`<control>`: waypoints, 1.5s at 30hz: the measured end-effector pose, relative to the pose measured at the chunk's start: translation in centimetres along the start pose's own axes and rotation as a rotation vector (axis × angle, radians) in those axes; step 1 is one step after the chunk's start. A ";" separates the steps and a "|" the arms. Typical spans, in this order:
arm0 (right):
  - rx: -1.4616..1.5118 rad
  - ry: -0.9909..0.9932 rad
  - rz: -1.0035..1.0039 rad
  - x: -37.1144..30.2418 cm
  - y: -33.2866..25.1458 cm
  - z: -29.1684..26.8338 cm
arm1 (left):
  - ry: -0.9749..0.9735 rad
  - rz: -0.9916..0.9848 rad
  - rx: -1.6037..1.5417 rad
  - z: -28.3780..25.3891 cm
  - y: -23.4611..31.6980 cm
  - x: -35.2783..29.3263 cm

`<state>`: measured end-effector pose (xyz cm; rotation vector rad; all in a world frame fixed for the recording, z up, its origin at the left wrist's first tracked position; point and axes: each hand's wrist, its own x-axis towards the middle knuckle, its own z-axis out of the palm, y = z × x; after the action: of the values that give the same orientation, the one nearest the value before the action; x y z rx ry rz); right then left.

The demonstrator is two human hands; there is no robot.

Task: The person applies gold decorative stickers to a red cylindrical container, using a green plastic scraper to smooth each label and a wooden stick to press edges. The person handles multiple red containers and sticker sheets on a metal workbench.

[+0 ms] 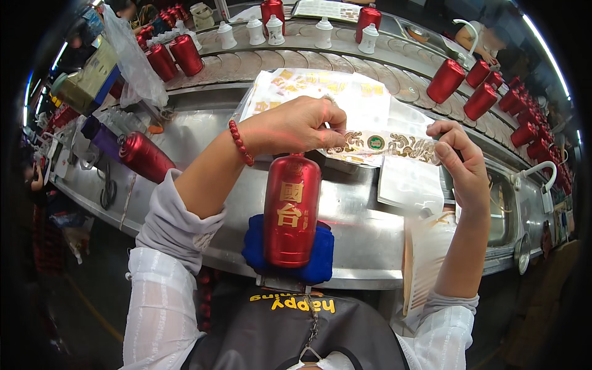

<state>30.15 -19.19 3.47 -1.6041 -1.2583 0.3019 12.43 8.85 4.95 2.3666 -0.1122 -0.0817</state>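
A pale decal strip (pixel 404 147) with gold dragon-like patterns and a green round emblem is stretched between my hands. My left hand (pixel 299 125), with red beads at its wrist, pinches the strip's left end. The other end is between the thumb and fingers of my right hand (pixel 462 157). Just below my left hand, a glossy red bottle (pixel 291 216) with gold characters lies on a folded blue cloth (pixel 324 254) at the table's front edge. Behind the strip are spread printed decal sheets (pixel 364 102), and a stack of white paper (pixel 410 185) sits beneath it.
Another red bottle (pixel 145 155) lies at the left on the metal table (pixel 357 246). Beyond runs a conveyor (pixel 296 61) carrying red bottles and several white bottle-shaped pieces (pixel 322 34). At right are a sink (pixel 502 209) and a white faucet (pixel 542 168). Another person (pixel 484 46) works at the far right.
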 end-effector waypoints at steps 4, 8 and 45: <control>-0.191 -0.032 -0.138 0.7 -2.1 -0.1 | 0.069 -0.005 0.226 0.5 1.2 -0.8; -0.259 -0.107 -0.194 1.7 -4.6 -0.2 | 0.339 0.165 0.241 0.8 2.4 0.1; 0.092 0.209 -0.100 -1.2 -4.0 11.9 | 1.081 0.650 0.115 6.1 3.8 -0.2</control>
<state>18.94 -13.86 1.09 -1.4495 -1.1427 0.1239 11.48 1.91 3.20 2.0550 -0.3428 1.4928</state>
